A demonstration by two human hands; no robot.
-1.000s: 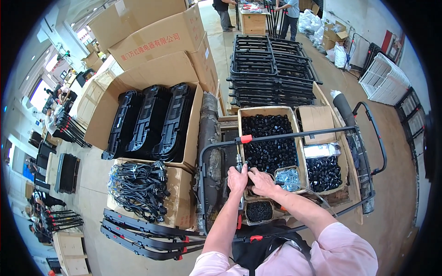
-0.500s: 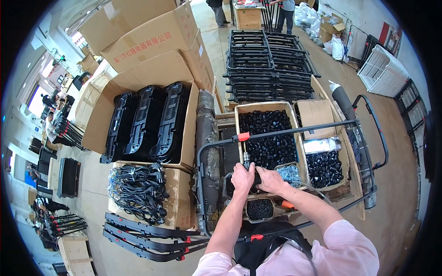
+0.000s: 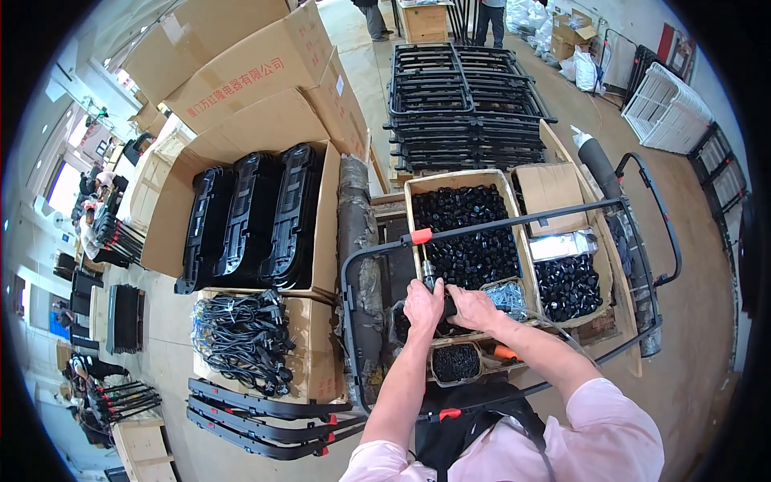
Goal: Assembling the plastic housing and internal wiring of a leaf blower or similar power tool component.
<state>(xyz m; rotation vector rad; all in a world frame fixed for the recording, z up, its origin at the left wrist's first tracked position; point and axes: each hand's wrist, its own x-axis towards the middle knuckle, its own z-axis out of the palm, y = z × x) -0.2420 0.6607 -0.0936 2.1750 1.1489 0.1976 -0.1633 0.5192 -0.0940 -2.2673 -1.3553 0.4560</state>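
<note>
Left hand (image 3: 423, 306) and right hand (image 3: 472, 309) are closed together around a dark driver (image 3: 430, 280), the left near its metallic front end, the right at its darker body. The driver's long axis lies close to the 6-to-12 line, its front end pointing toward 12 o'clock. It sits inside the outline of a black tubular frame (image 3: 514, 219), just on the 6 o'clock side of a red clip (image 3: 421, 236); whether the tip touches the frame I cannot tell. Left thumb lies along the driver, knuckles upward, and that forearm rises from 6 o'clock toward between 12 and 1. Right forearm comes in from 4 o'clock, pointing toward 10, with its fingers curled toward the left hand and partly hidden.

From the hands, black caps (image 3: 478, 255) fill a box (image 3: 462, 174) at 1 o'clock. Silvery screws (image 3: 506, 297) lie just beside the right hand at 3, an orange handle (image 3: 506, 353) at 4, and small dark pieces (image 3: 456, 363) between 5 and 6. Cables (image 3: 241, 341) are heaped between 8 and 9, well apart.
</note>
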